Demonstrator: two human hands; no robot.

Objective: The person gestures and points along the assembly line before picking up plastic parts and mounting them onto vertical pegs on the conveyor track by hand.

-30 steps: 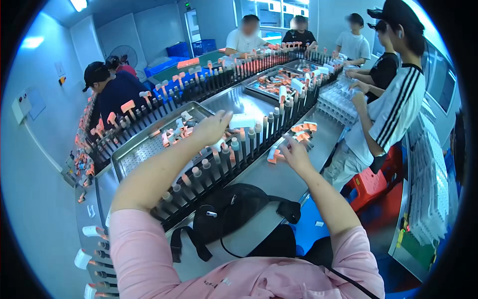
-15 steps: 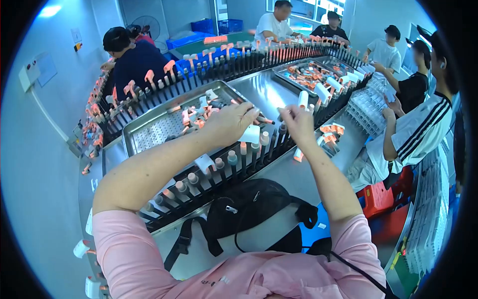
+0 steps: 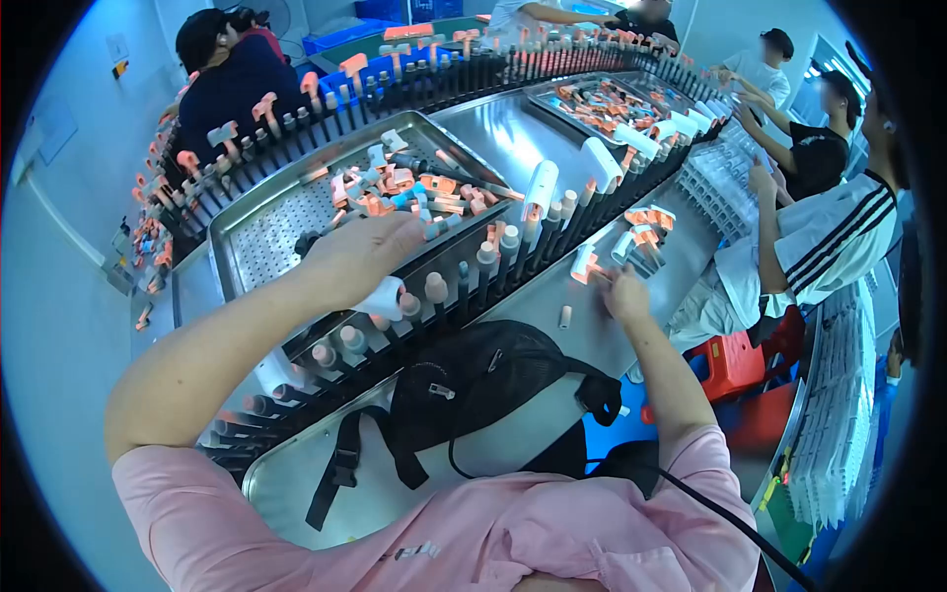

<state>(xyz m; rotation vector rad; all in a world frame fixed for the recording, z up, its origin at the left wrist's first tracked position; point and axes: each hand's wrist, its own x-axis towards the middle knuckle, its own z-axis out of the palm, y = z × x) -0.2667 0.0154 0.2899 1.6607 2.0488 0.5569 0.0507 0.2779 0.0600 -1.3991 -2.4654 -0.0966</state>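
Note:
My left hand (image 3: 367,259) is at the near edge of a perforated metal tray (image 3: 247,247) that holds a pile of orange, white and blue-grey parts (image 3: 395,187). Its fingertips are by a grey-blue piece at the pile's near side; whether they grip it is unclear. My right hand (image 3: 625,294) is over the metal table, fingers drawn together beside an orange and white part (image 3: 587,264); what they hold is too small to name. More orange and grey parts (image 3: 646,229) lie just beyond it. Between my hands runs a row of upright black pegs with pale tips (image 3: 485,255), some carrying white pieces (image 3: 540,190).
A black bag (image 3: 483,380) with straps lies on the table near my body. Another tray of parts (image 3: 617,104) stands farther back. Stacked clear trays (image 3: 715,192) are at the right, beside a person in a striped sleeve (image 3: 824,237). A red stool (image 3: 728,373) is below. Other people stand around.
My left hand has moved left and back over the near tray's edge. My right hand has come down from above the peg row to the parts on the table.

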